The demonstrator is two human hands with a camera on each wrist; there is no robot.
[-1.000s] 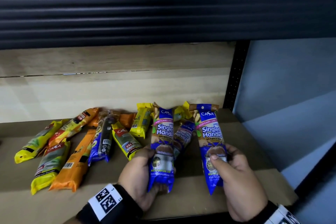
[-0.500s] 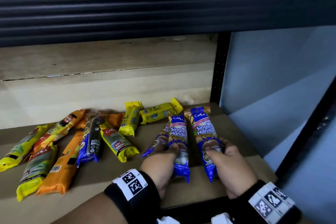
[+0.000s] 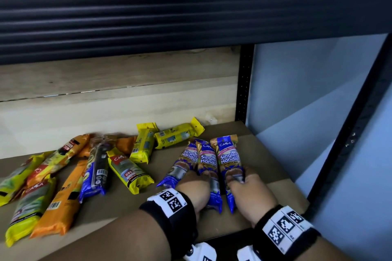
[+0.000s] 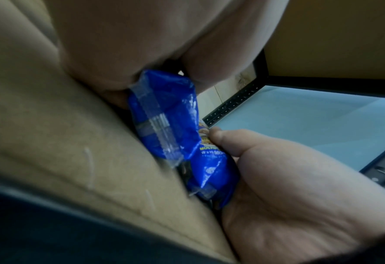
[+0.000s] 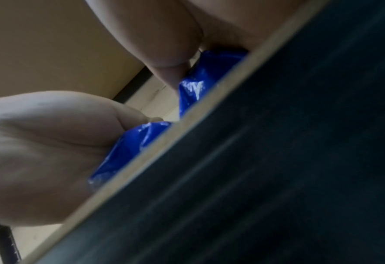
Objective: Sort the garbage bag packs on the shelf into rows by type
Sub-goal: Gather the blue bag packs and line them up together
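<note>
Now lowered flat onto the shelf board (image 3: 273, 174), both hand-held blue packs: left hand (image 3: 196, 188) curled round the middle pack (image 3: 209, 160), right hand (image 3: 251, 194) gripping the rightmost pack (image 3: 229, 155), third blue pack (image 3: 183, 162) just left of the left hand, starting a blue row, yellow and orange packs (image 3: 70, 199) farther left unsorted.

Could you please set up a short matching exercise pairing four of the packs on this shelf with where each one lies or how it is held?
Things:
1. rightmost Singlet Handle pack
2. middle Singlet Handle pack
3. 25L yellow pack
4. sideways yellow pack

Places or states:
A. at the back of the shelf, near the wall
B. in the grip of the right hand
C. lying untouched, left of the three blue packs
D. under the left hand

Pairs: 1-B, 2-D, 3-C, 4-A
</note>
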